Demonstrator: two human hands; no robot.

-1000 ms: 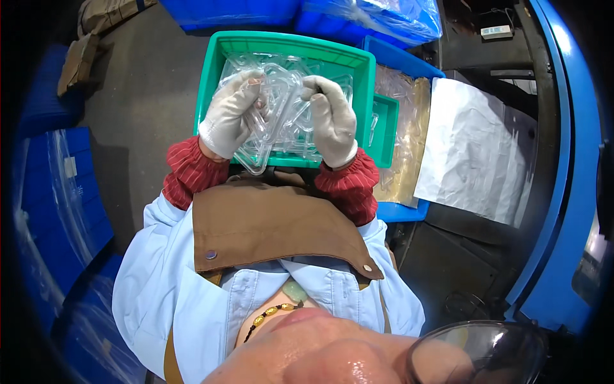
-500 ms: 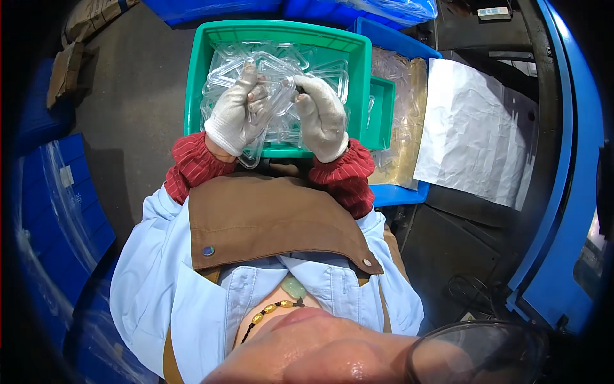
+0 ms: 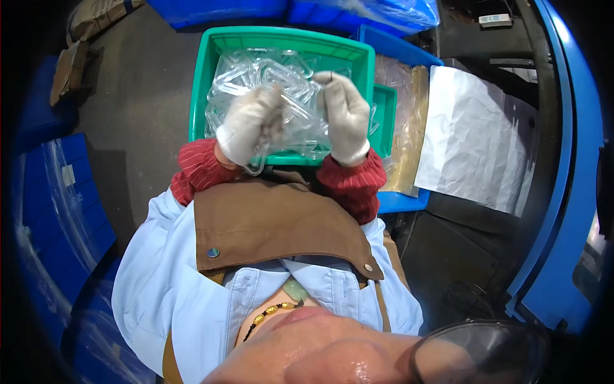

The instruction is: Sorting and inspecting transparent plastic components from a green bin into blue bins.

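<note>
My left hand (image 3: 248, 123), in a white glove with bare fingertips, is closed on a clear plastic frame-shaped piece (image 3: 300, 107). One end of the piece slants up to the right, while a rounded end hangs below the palm. Motion smears those fingers, so whether they hold more than one piece I cannot tell. To the right, my right hand (image 3: 345, 116), also gloved, is raised with bent fingers apart and nothing visible in them. Beneath both hands, a green bin (image 3: 199, 96) holds a heap of similar clear pieces (image 3: 240, 73).
A smaller green tray (image 3: 385, 105) sits right of the bin, inside a blue crate (image 3: 403, 203) lined with plastic film and cardboard. White paper (image 3: 473, 137) lies farther right. Blue machine framing (image 3: 563, 192) borders that side. Stacked blue crates (image 3: 70, 198) stand at left.
My right hand has moved right, away from the clear piece it was touching. My left hand keeps the piece and has shifted slightly down. The whole view has moved a little.
</note>
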